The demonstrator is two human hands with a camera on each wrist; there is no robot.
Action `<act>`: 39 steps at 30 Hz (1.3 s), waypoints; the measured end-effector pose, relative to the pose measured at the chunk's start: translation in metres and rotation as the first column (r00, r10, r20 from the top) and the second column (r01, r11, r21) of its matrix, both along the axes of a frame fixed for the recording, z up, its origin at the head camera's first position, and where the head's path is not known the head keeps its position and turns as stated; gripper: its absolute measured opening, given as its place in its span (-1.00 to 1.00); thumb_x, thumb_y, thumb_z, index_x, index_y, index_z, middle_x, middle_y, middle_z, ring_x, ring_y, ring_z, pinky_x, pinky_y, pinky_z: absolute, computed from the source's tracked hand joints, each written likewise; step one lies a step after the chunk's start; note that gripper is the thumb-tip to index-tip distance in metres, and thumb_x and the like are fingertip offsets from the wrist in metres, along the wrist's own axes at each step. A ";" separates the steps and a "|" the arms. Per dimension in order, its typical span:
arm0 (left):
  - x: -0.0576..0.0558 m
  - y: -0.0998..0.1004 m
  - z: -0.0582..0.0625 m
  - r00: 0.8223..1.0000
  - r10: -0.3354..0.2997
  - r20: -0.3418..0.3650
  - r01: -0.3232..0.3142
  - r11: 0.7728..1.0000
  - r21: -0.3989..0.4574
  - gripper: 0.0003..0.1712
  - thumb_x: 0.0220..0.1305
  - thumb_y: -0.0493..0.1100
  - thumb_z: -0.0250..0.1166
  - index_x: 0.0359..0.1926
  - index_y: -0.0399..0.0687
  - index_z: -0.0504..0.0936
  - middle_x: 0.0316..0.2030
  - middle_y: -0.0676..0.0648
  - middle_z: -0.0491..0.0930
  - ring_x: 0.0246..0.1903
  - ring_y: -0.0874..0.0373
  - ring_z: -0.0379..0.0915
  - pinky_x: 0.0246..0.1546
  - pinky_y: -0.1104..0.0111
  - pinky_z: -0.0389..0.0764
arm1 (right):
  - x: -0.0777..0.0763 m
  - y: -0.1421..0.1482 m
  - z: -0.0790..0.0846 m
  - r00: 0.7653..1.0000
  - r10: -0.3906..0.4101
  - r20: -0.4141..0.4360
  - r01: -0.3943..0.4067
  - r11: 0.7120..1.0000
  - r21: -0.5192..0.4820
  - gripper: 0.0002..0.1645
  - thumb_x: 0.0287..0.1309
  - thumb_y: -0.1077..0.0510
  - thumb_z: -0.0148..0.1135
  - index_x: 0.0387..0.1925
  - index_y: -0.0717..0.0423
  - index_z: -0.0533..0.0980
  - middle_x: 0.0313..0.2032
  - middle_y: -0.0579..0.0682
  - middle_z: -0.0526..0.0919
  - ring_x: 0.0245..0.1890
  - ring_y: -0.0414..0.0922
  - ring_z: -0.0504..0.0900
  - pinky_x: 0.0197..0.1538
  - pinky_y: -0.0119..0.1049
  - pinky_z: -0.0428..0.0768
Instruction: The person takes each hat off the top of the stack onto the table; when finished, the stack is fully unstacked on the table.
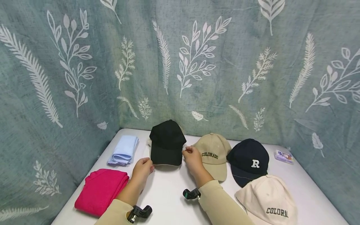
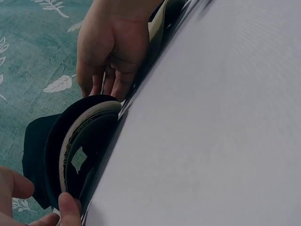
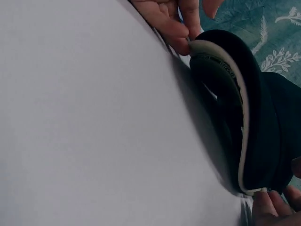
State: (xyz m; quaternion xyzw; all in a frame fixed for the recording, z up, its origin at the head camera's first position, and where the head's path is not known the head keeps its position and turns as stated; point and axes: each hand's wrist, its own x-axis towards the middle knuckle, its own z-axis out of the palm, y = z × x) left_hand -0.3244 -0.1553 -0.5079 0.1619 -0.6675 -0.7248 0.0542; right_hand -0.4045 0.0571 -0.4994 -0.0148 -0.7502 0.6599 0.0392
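Note:
A black baseball cap (image 1: pixel 167 142) sits near the table's back edge, brim toward me, with a pale edge of another layer showing behind it. From below, a cream brim edge (image 3: pixel 242 99) lies directly beneath the black brim (image 2: pixel 54 150). My left hand (image 1: pixel 142 170) pinches the brim's left corner. At the right side, the fingertips of my right hand (image 1: pixel 194 161) pinch the brim edge. Just right of that hand is a beige COLORADO cap (image 1: pixel 215 147), partly behind the wrist.
A navy cap with a white R (image 1: pixel 248 161) and a cream cap (image 1: pixel 270 200) stand on the right, near a small purple packet (image 1: pixel 284 157). Folded light-blue cloth (image 1: pixel 123 150) and folded pink cloth (image 1: pixel 102 190) lie left. A patterned curtain (image 1: pixel 174 62) hangs behind the table.

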 end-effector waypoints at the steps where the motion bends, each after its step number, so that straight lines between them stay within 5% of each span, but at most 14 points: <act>1: 0.000 0.000 -0.001 1.000 -0.002 0.000 0.002 1.000 0.003 -0.41 0.48 -0.21 0.06 0.41 -0.49 0.35 0.31 -0.47 0.41 0.05 -0.06 0.61 0.21 0.18 0.65 | -0.001 -0.001 -0.002 1.000 0.006 0.021 -0.005 0.999 -0.046 -0.54 0.39 0.25 0.22 0.21 0.45 0.46 -0.15 0.06 0.57 -0.24 -0.14 0.54 -0.17 -0.37 0.58; 5: 0.000 0.001 -0.004 1.000 -0.007 -0.011 0.007 1.000 0.017 -0.38 0.48 -0.22 0.06 0.44 -0.48 0.32 0.39 -0.48 0.35 0.18 -0.14 0.57 0.33 0.10 0.56 | -0.003 -0.003 -0.007 0.997 0.055 0.058 -0.042 0.978 -0.203 -0.46 0.45 0.27 0.15 0.33 0.51 0.34 -0.01 0.14 0.55 -0.11 -0.13 0.53 0.07 -0.26 0.60; 13: 0.003 0.003 -0.001 1.000 -0.003 -0.029 0.001 0.999 -0.049 -0.36 0.51 -0.21 0.05 0.50 -0.44 0.27 0.41 -0.46 0.36 0.24 -0.23 0.55 0.37 0.00 0.51 | -0.006 -0.008 -0.014 0.994 0.112 0.009 -0.105 0.953 -0.283 -0.35 0.48 0.31 0.10 0.46 0.51 0.19 0.41 0.44 0.32 0.42 0.17 0.37 0.52 0.08 0.34; 24: 0.005 0.004 0.000 0.999 0.001 -0.039 -0.004 0.995 -0.100 -0.39 0.52 -0.20 0.06 0.48 -0.40 0.32 0.34 -0.42 0.45 0.18 -0.25 0.57 0.33 -0.03 0.52 | -0.002 -0.008 -0.016 0.989 0.147 -0.035 -0.151 0.971 -0.188 -0.28 0.44 0.34 0.15 0.49 0.51 0.15 0.46 0.48 0.27 0.50 0.33 0.27 0.50 0.18 0.33; 30: 0.002 0.005 -0.002 0.996 -0.005 -0.086 -0.004 0.994 -0.106 -0.43 0.54 -0.27 0.13 0.44 -0.46 0.34 0.37 -0.46 0.42 0.37 -0.27 0.40 0.42 -0.03 0.44 | -0.002 -0.008 -0.016 0.985 0.157 -0.064 -0.165 0.975 -0.147 -0.31 0.42 0.40 0.12 0.47 0.56 0.16 0.44 0.52 0.27 0.51 0.36 0.24 0.56 0.17 0.22; 39: 0.006 0.002 0.001 0.996 -0.014 -0.091 0.008 0.998 -0.063 -0.40 0.46 -0.35 0.18 0.44 -0.49 0.32 0.36 -0.46 0.41 0.40 -0.28 0.35 0.42 -0.06 0.43 | 0.003 -0.005 -0.018 0.985 0.156 -0.076 -0.169 0.962 -0.213 -0.27 0.39 0.39 0.18 0.51 0.40 0.20 0.47 0.38 0.31 0.50 0.24 0.31 0.56 0.05 0.29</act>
